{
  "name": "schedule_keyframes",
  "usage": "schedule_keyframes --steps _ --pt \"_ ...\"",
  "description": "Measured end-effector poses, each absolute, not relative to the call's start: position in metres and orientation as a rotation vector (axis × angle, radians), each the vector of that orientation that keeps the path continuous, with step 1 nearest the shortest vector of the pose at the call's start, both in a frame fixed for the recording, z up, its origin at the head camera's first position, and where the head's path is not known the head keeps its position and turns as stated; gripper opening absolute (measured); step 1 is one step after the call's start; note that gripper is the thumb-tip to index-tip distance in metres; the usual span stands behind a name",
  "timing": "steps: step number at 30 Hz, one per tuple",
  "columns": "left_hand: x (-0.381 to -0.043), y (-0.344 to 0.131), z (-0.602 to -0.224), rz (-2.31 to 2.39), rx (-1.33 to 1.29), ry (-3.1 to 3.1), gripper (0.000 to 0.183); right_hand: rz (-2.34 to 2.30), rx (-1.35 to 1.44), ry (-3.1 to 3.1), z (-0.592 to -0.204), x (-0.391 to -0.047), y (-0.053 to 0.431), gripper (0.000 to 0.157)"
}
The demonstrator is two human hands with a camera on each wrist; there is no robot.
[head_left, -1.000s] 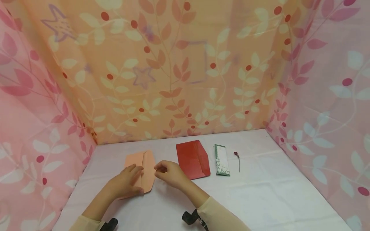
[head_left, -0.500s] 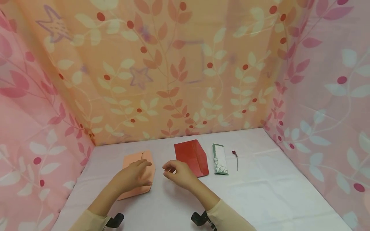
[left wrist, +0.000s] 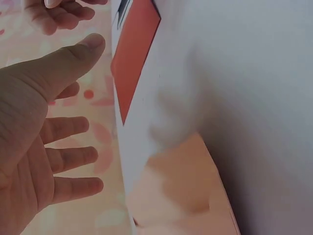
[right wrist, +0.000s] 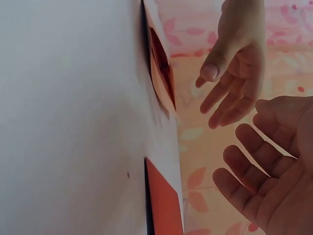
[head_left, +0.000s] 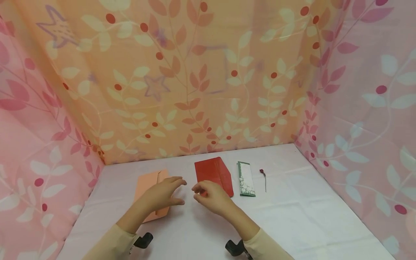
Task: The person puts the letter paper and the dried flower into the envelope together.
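Observation:
My left hand [head_left: 162, 194] hovers above the right side of a peach envelope [head_left: 143, 184], thumb and fingers apart and holding nothing. That envelope lies on the table with its flap unfolded to the right; the right wrist view shows its mouth [right wrist: 162, 68] gaping a little. Close by, my right hand [head_left: 212, 196] is raised over the near left corner of a red envelope [head_left: 208, 169], its fingers loosely bent around nothing. In the left wrist view the red envelope [left wrist: 137, 49] lies flat beyond the thumb. The hands face each other without touching.
Right of the red envelope lies a narrow white card with a green floral border [head_left: 246, 178]. Farther right is a small dark red rose on a thin stem [head_left: 264, 179]. A white cloth covers the table [head_left: 308, 202]; patterned curtains [head_left: 208, 79] enclose its back and sides.
My left hand has lifted off the peach envelope and moved right. The right hand has drawn away from its flap, rightward to the red envelope. The head view has shifted slightly.

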State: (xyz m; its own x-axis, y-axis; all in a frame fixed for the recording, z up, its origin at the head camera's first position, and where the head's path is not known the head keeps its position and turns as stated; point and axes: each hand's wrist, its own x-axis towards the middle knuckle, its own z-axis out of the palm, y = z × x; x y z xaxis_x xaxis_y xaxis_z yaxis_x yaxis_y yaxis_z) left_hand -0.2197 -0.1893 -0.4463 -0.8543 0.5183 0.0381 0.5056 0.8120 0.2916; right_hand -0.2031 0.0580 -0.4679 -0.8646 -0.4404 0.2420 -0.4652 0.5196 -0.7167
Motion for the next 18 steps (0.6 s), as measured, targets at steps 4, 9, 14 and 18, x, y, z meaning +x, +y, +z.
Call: schedule_keyframes --steps 4,9,14,18 --pt "-0.222 -0.174 -0.445 0.431 0.892 2.934 0.062 1.250 0.774 -2.718 -0.464 -0.201 0.070 0.019" --pt "-0.228 -0.156 -0.441 0.404 0.927 2.905 0.064 1.179 0.745 -2.698 -0.461 -0.200 0.086 0.020" --pt "-0.238 -0.135 -0.438 0.328 0.966 2.879 0.068 1.067 0.716 -2.688 -0.465 -0.202 0.103 0.021" --pt "-0.245 -0.121 -0.437 0.307 0.984 2.858 0.071 1.036 0.671 -2.689 -0.468 -0.205 0.115 0.022"
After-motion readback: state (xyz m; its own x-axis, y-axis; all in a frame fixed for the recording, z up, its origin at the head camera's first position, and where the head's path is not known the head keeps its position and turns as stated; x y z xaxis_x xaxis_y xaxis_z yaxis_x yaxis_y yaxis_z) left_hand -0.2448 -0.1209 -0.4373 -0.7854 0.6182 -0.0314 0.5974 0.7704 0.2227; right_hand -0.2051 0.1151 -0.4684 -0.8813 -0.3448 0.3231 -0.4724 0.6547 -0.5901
